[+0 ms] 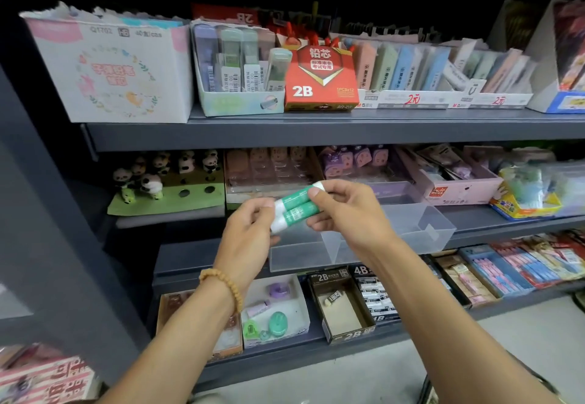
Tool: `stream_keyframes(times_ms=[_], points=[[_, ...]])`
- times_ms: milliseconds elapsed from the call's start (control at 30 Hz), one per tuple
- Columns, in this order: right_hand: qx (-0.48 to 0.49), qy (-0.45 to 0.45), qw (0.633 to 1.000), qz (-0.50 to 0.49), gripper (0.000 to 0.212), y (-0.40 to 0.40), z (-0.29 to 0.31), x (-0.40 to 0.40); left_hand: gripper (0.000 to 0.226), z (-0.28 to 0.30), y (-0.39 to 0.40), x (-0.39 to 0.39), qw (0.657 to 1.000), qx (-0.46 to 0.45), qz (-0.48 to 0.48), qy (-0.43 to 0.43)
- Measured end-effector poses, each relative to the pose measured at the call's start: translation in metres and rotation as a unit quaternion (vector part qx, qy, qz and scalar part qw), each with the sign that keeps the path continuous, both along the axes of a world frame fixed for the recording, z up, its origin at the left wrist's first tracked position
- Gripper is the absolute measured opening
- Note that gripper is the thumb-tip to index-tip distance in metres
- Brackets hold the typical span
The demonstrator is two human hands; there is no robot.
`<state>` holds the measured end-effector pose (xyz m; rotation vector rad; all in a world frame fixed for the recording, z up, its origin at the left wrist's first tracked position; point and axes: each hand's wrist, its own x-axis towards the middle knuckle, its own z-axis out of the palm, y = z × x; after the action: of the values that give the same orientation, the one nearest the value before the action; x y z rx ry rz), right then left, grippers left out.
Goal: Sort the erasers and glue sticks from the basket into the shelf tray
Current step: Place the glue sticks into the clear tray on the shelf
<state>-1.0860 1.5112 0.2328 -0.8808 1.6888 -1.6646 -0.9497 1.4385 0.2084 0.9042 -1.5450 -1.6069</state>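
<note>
Two green glue sticks (296,207) with white caps lie side by side, tilted toward two o'clock, above the clear shelf tray (421,226), which is empty.

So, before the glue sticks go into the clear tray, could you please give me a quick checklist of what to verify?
1. Two green glue sticks held at both ends by the left hand and right hand: ok.
2. Caps on the sticks: white ends show, closure cannot tell.
3. Clear tray sits just below the hands: ok.
4. Visible tray compartment has room: ok.
5. Basket position: cannot tell, out of view.
</note>
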Motion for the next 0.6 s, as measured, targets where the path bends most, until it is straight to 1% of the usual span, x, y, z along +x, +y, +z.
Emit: stream_keyframes(times_ms=[67, 133, 200, 300, 400, 500, 567, 600], points=[[0.018, -0.011, 0.999, -0.041, 0.011, -0.013, 0.001, -0.013, 0.016, -0.005, -0.001, 0.012, 1.000, -0.004, 0.028, -0.009], [0.029, -0.030, 0.996, -0.084, 0.009, -0.029, 0.001, -0.024, 0.014, -0.012, 0.000, 0.026, 0.998, 0.007, 0.053, -0.016], [0.033, -0.046, 0.993, -0.101, 0.009, -0.046, 0.000, -0.030, 0.014, -0.018, 0.003, 0.039, 0.997, 0.023, 0.072, -0.028], [0.060, -0.031, 0.994, -0.089, 0.006, -0.066, -0.006, -0.032, 0.014, -0.027, 0.008, 0.051, 0.993, 0.051, 0.099, -0.032], [0.103, -0.035, 0.992, -0.068, 0.014, -0.078, -0.013, -0.032, 0.014, -0.034, 0.017, 0.056, 0.991, 0.066, 0.111, -0.031], [0.117, -0.036, 0.991, -0.048, 0.021, -0.085, -0.014, -0.031, 0.014, -0.040, 0.027, 0.058, 0.989, 0.077, 0.120, -0.026], [0.163, -0.012, 0.985, -0.048, 0.014, -0.087, -0.009, -0.033, 0.013, -0.045, 0.031, 0.060, 0.988, 0.090, 0.121, -0.023], [0.199, 0.024, 0.978, -0.060, 0.008, -0.086, -0.006, -0.035, 0.013, -0.047, 0.032, 0.061, 0.988, 0.095, 0.116, -0.025]])
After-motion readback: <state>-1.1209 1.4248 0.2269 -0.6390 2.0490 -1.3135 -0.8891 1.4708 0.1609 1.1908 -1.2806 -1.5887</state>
